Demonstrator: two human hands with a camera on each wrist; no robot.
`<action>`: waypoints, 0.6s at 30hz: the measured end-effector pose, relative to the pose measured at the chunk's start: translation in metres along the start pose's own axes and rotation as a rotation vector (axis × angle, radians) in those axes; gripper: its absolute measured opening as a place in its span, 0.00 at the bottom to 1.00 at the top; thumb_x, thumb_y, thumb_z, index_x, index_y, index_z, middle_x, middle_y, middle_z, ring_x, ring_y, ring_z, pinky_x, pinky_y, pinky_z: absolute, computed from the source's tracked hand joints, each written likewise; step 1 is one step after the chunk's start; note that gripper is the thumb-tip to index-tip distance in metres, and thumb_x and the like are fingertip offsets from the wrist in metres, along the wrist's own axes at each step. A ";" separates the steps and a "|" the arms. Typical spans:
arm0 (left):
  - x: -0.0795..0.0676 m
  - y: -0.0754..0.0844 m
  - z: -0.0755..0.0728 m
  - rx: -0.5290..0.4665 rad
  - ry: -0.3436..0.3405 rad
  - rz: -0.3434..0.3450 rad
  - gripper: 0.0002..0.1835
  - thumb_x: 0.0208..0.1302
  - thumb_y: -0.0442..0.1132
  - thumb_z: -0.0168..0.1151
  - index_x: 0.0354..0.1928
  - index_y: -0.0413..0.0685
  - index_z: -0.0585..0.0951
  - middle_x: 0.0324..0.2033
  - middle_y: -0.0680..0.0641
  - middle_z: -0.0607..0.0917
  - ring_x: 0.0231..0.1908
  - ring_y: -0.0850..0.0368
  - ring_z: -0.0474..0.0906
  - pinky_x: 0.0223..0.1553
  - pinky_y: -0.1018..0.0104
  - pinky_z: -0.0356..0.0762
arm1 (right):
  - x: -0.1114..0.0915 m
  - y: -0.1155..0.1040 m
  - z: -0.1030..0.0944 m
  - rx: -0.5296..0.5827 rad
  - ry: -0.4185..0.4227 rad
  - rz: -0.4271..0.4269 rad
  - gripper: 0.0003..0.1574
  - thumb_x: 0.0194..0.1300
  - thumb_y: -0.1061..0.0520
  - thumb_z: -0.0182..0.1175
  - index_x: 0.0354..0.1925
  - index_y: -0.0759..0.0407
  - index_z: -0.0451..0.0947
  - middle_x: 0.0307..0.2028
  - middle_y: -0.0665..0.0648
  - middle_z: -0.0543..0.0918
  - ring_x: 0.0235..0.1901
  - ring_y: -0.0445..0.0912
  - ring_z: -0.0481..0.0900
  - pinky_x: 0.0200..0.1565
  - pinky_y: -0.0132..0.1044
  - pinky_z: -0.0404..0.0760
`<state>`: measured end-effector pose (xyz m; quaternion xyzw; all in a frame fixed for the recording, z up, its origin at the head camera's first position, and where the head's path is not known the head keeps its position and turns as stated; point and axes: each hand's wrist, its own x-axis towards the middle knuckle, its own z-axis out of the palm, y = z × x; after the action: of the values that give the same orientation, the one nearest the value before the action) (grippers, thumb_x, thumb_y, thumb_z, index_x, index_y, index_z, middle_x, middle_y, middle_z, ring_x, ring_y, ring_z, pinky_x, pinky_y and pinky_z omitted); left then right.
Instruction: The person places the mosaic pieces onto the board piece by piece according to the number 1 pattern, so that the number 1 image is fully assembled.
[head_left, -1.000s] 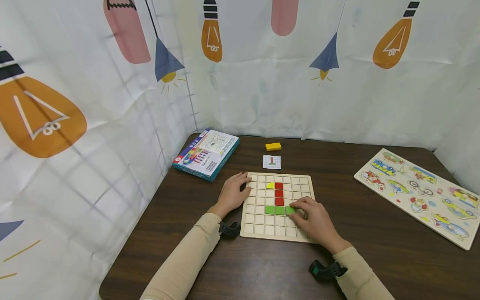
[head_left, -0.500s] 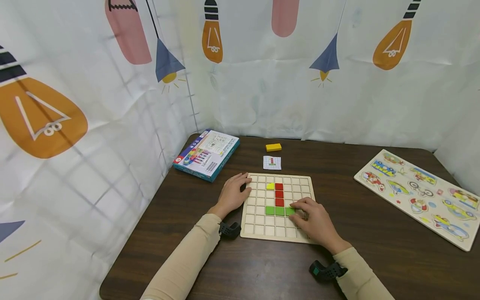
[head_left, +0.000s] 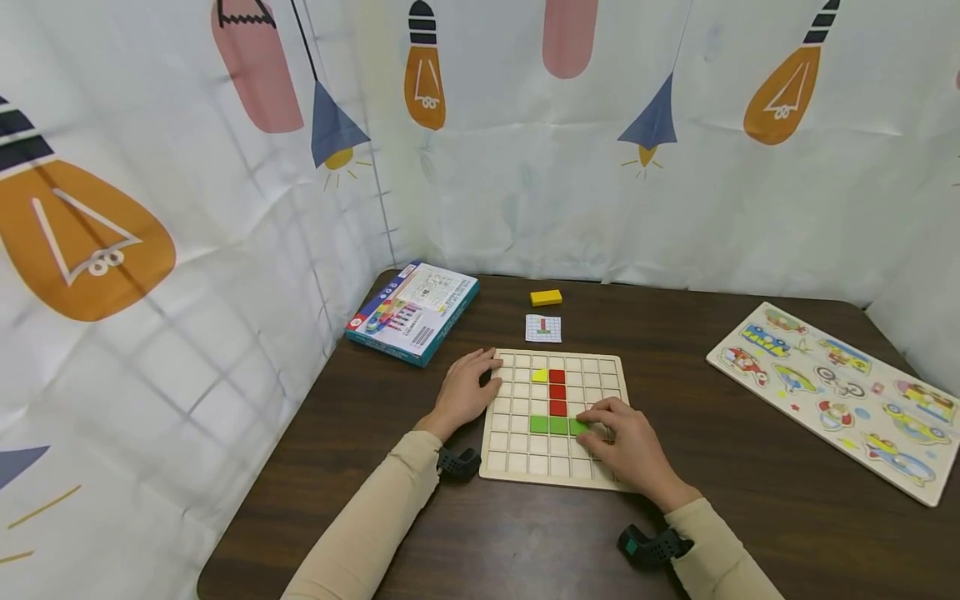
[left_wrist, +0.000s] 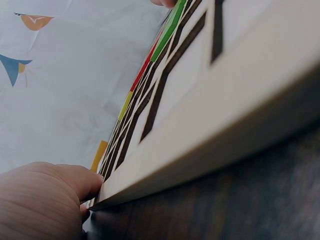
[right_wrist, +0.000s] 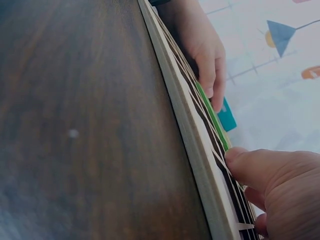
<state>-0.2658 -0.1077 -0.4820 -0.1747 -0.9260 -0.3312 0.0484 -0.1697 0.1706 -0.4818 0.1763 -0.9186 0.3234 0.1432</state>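
A pale wooden grid board lies on the table between the hands. Its cells hold a column of red square tiles, a yellow tile beside the top one, and a row of green tiles below. My right hand pinches the rightmost green tile between thumb and forefinger, and it sits level with the row. My left hand rests on the board's upper left edge, fingers fairly straight; in the left wrist view its thumb touches the rim.
Behind the board lie a small card with a printed pattern and a yellow block. A flat game box is at the back left. On the right lies a vehicle puzzle board. A printed white curtain closes off the back.
The rightmost green tile, slightly raised and askew a second ago, now lies flush in line with its neighbours. Both hands stay almost where they were; the whole view shifts slightly.
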 end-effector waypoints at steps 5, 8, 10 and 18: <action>0.000 0.000 0.001 0.003 -0.005 -0.005 0.20 0.70 0.44 0.59 0.62 0.50 0.79 0.69 0.50 0.69 0.71 0.51 0.58 0.72 0.47 0.51 | 0.000 0.002 0.001 0.008 0.000 0.007 0.16 0.54 0.54 0.74 0.44 0.50 0.87 0.41 0.44 0.80 0.32 0.40 0.69 0.31 0.33 0.65; 0.001 0.001 0.002 -0.001 -0.001 0.000 0.20 0.70 0.43 0.59 0.62 0.50 0.79 0.69 0.49 0.69 0.71 0.51 0.58 0.72 0.47 0.52 | 0.000 0.004 0.000 0.030 0.006 0.011 0.16 0.56 0.54 0.73 0.45 0.51 0.87 0.41 0.44 0.81 0.35 0.40 0.72 0.33 0.34 0.71; 0.002 0.001 0.003 -0.001 0.001 0.004 0.20 0.70 0.44 0.59 0.62 0.50 0.79 0.69 0.49 0.69 0.71 0.50 0.58 0.72 0.47 0.52 | -0.001 0.006 -0.001 0.061 0.015 0.022 0.15 0.58 0.54 0.72 0.46 0.51 0.86 0.42 0.44 0.81 0.35 0.40 0.73 0.34 0.35 0.73; 0.004 -0.002 0.000 -0.058 -0.060 -0.030 0.21 0.70 0.45 0.59 0.63 0.49 0.78 0.70 0.47 0.68 0.72 0.49 0.57 0.72 0.46 0.53 | 0.004 0.016 -0.026 0.115 0.066 0.028 0.13 0.65 0.57 0.66 0.49 0.56 0.84 0.41 0.48 0.81 0.27 0.39 0.72 0.27 0.30 0.74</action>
<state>-0.2706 -0.1079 -0.4820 -0.1718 -0.9196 -0.3531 0.0106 -0.1764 0.1980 -0.4699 0.1608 -0.8957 0.3831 0.1584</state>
